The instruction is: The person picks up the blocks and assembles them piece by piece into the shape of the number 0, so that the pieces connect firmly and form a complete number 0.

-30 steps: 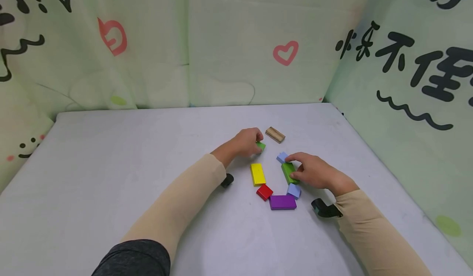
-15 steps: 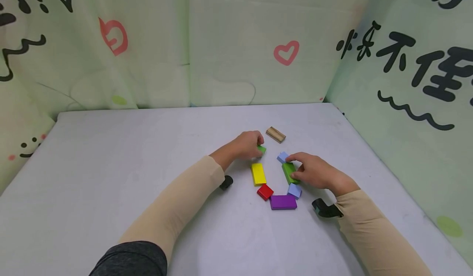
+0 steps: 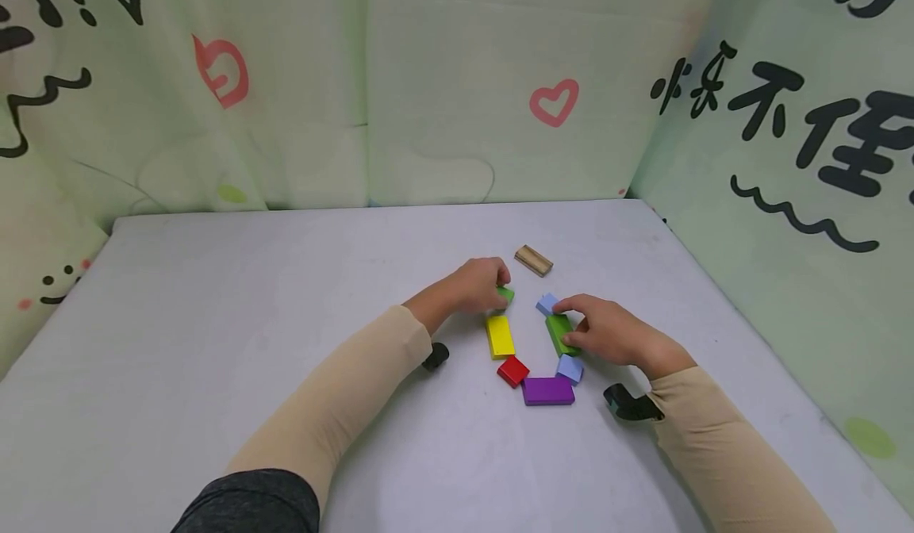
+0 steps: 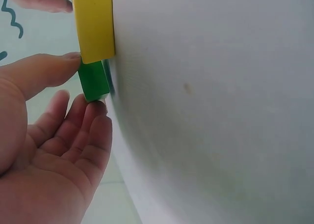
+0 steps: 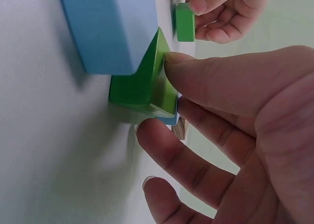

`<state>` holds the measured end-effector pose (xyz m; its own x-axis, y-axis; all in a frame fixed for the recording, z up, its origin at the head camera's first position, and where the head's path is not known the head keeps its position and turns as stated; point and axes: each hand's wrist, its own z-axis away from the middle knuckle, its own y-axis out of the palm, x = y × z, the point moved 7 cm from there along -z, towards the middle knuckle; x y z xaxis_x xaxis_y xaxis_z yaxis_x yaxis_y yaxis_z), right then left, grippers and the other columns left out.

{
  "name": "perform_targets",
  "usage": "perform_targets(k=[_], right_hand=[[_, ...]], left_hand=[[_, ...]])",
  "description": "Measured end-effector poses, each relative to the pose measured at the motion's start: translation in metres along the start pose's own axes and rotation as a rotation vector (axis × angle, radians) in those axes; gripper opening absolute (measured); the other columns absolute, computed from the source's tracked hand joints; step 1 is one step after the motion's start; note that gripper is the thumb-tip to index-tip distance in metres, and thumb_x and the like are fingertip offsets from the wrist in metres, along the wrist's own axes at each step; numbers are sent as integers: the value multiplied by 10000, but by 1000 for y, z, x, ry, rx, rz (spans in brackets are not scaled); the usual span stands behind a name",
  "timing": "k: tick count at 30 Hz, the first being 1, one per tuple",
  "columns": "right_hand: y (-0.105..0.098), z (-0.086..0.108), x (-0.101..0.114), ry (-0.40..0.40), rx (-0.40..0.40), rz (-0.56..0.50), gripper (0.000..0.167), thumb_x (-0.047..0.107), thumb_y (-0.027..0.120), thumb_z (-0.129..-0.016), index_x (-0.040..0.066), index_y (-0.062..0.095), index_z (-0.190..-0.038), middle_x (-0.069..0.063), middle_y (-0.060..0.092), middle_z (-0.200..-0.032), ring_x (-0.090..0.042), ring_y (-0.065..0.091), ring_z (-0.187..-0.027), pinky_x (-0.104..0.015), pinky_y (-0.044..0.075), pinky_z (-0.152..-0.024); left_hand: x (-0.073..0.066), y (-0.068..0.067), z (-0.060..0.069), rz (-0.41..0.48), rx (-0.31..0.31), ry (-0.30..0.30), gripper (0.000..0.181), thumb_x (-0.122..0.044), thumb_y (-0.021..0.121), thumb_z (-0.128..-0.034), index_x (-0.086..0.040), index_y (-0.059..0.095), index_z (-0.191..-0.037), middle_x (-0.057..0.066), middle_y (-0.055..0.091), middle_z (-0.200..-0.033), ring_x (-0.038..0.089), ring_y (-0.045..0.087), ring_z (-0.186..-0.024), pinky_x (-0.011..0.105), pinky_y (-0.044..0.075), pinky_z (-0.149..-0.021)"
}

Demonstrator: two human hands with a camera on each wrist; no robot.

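My left hand point(image 3: 480, 285) pinches a small green block point(image 4: 94, 80) between thumb and fingers. It sits just beyond the far end of an upright-lying yellow block point(image 3: 501, 337); whether the two touch is hard to tell. My right hand point(image 3: 612, 330) holds a longer green block point(image 3: 560, 333), thumb on its face, while the index fingertip reaches a light blue block point(image 3: 547, 304) at its far end. Another light blue block point(image 3: 569, 369) meets the near end. A purple block point(image 3: 548, 391) and a red block point(image 3: 513, 371) continue the curved row round to the yellow one.
Beyond the row lies a bare wooden block point(image 3: 533, 261), apart from the others. Everything rests on a white table point(image 3: 236, 343). Printed pale green curtains point(image 3: 443, 81) stand behind and beside it. Black wrist cameras point(image 3: 631, 404) sit low by both wrists.
My left hand has come a little nearer to me, bringing the small green block towards the yellow block. My right hand and the other blocks look unmoved.
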<state>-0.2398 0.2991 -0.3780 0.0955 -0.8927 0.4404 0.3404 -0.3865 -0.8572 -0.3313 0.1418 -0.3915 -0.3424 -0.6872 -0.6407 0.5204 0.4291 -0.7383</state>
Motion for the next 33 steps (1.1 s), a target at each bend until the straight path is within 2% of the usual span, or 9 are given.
perform_targets(k=[24,33], right_hand=[[2,-1,-1,-3,-3,7,479,147,693,-943,36,541,-1383,-203,548,-1326,-277,588,-978,-443,533,-852],[1,-1,-1,-3,-1,8,481,148,697,-942,35,541,-1383,-200,556,-1317,-268,594,-967,-429,537,-835]], left_hand=[[4,2,3,-27,6,-28,324,-184,698,-954,-81,575,-1236,25,589,-1106,176,544,-954,237,486,-817],[3,3,3,-30,-9,-10,275,-178,681,-973,-71,585,-1208,30,592,-1080,180,542,-960,234,484,-829]])
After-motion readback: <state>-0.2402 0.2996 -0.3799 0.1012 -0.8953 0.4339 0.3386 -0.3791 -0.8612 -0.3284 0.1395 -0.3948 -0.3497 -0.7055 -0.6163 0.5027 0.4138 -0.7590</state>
